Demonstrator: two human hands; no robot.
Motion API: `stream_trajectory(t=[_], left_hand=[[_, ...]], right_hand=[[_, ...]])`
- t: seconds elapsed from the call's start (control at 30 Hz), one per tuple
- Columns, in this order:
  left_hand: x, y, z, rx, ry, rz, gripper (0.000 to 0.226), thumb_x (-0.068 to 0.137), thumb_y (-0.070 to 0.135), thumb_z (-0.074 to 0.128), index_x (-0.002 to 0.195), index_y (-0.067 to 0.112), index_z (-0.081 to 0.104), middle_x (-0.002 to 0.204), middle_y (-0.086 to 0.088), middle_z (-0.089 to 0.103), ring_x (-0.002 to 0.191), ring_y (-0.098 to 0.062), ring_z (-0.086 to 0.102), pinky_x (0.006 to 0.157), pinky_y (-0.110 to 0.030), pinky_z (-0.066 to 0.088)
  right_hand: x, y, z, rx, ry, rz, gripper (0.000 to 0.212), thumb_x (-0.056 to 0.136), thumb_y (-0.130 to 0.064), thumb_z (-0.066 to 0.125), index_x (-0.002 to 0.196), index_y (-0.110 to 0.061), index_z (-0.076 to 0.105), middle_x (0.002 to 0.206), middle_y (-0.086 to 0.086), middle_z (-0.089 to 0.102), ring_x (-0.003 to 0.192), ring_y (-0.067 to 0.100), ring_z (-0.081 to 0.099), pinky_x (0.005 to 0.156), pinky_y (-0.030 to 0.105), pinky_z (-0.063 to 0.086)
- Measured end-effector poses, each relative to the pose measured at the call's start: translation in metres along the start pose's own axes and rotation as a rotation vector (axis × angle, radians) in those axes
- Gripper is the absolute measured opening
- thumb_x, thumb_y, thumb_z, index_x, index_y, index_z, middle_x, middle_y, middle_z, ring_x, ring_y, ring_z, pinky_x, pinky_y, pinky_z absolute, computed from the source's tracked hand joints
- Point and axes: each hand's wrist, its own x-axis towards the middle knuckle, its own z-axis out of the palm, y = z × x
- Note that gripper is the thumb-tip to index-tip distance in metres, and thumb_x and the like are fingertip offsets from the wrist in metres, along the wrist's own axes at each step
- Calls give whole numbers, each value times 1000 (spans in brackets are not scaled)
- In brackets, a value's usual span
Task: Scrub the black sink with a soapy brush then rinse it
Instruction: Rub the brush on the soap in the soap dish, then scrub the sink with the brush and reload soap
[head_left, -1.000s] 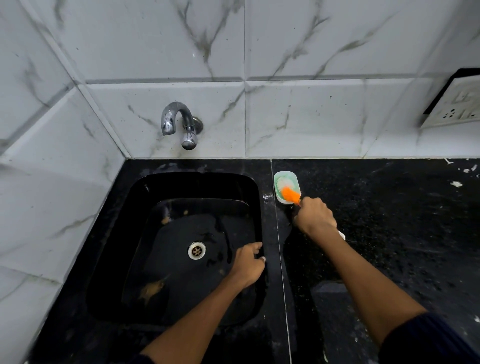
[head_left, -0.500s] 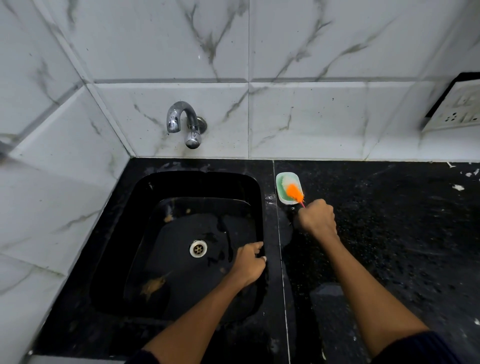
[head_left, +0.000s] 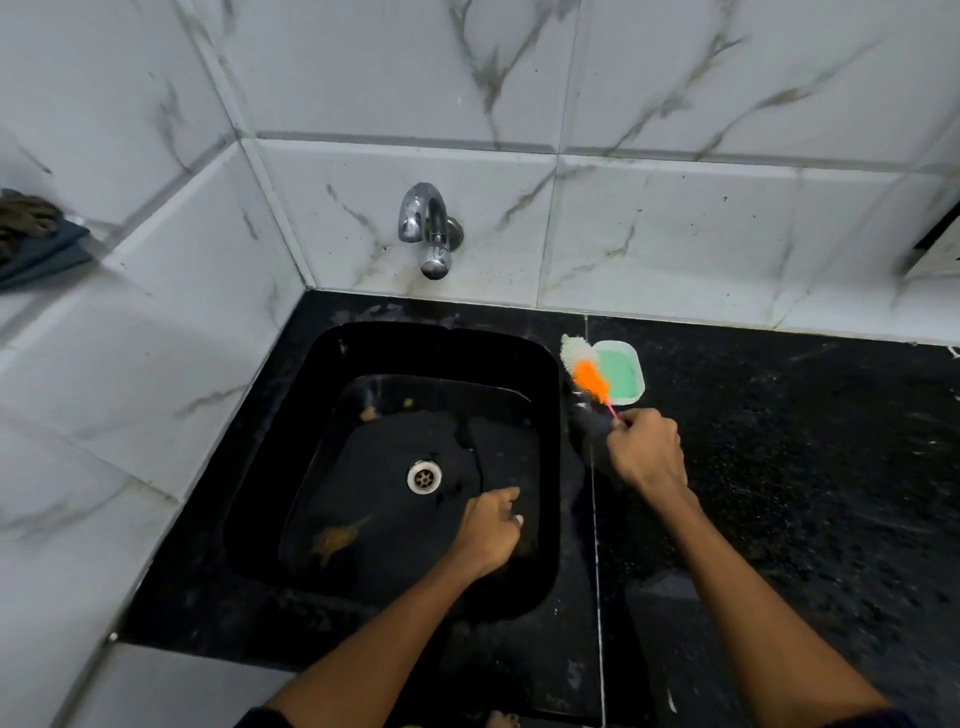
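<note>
- Left hand (head_left: 491, 530) nearest, at six o'clock of the drain (head_left: 425, 476), its grip loose and holding nothing, over the black sink (head_left: 291, 467), which shows brown smears
- Right hand (head_left: 647, 452) pinches the brush (head_left: 589, 378) by its thin pink handle; it looks light, with soft bristles, orange, pale tip
- Farther, at one o'clock, the green soap dish (head_left: 623, 371) on the counter (head_left: 779, 467)

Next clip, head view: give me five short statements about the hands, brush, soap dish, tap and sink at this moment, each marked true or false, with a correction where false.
1. The right hand grips the orange-bristled brush with the thin pink handle. True.
2. The brush head is down in the black rectangular sink. False: it is over the counter, at the small white dish of green soap.
3. Water runs from the chrome wall tap. False: no stream shows.
4. The left hand is at the sink's right side, holding nothing. True.
5. The sink floor is spotless. False: brown stains show.
</note>
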Motion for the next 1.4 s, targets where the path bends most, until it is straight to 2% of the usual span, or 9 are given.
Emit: stream_trajectory(t=[0.1,0.23,0.37,0.6,0.73,0.9,1.03,1.13,1.4], left_hand=[[-9,-28,-33,-5,48,-37,44,93,1,56,137,5,56,127,-7,63,115,-14,60,78,-1,41],[-21,-76,-80,-18,159,-102,47,91,1,59,138,5,56,133,-8,62,124,-17,57,92,-11,38],[-36,-119,-133,8,323,-113,57,80,6,58,137,8,57,131,-7,64,125,-23,58,107,-27,43],[-66,-147,-201,190,518,-72,77,77,-1,52,152,6,34,155,-8,37,145,-23,30,121,-33,25],[-65,-162,-218,235,564,-31,84,73,3,48,154,10,29,161,-4,28,149,-21,22,121,-26,13],[-54,-176,-219,309,565,38,88,69,6,43,156,9,25,165,-1,17,153,-19,12,122,-28,9],[-41,-168,-223,305,594,13,89,69,0,44,155,6,25,165,-4,15,152,-18,11,123,-31,13],[-32,-161,-224,328,588,-21,87,74,0,47,157,8,20,166,-2,9,153,-17,7,124,-28,8],[-17,-147,-227,332,607,-102,87,78,5,50,158,11,16,166,1,7,153,-15,3,120,-21,1]], right_hand=[[-10,-22,21,28,-77,-52,24,87,-24,53,99,-16,73,97,14,67,88,35,62,77,38,52],[-25,-53,62,35,-196,-102,23,86,-24,55,99,-18,74,96,11,69,89,32,63,77,32,51],[-50,-94,118,69,-316,-154,16,86,-24,57,79,-20,71,78,1,68,73,22,64,69,34,56],[-98,-164,207,67,-443,-392,21,94,-33,54,77,-26,64,62,-5,62,59,14,59,59,34,52],[-117,-184,238,85,-407,-461,19,98,-32,48,80,-27,52,56,-3,55,53,16,52,55,35,44],[-120,-188,267,-101,-450,-600,13,99,-31,41,90,-23,47,64,8,58,60,32,52,52,38,44],[-73,-208,268,-157,-384,-536,13,94,-23,42,101,-20,53,85,19,63,82,42,60,63,38,43],[-39,-227,271,-108,-370,-497,22,93,-22,41,110,-21,56,89,21,63,85,43,59,66,38,43],[-89,-171,280,-179,-573,-719,10,94,-22,38,101,-22,45,77,18,60,78,42,60,58,39,35]])
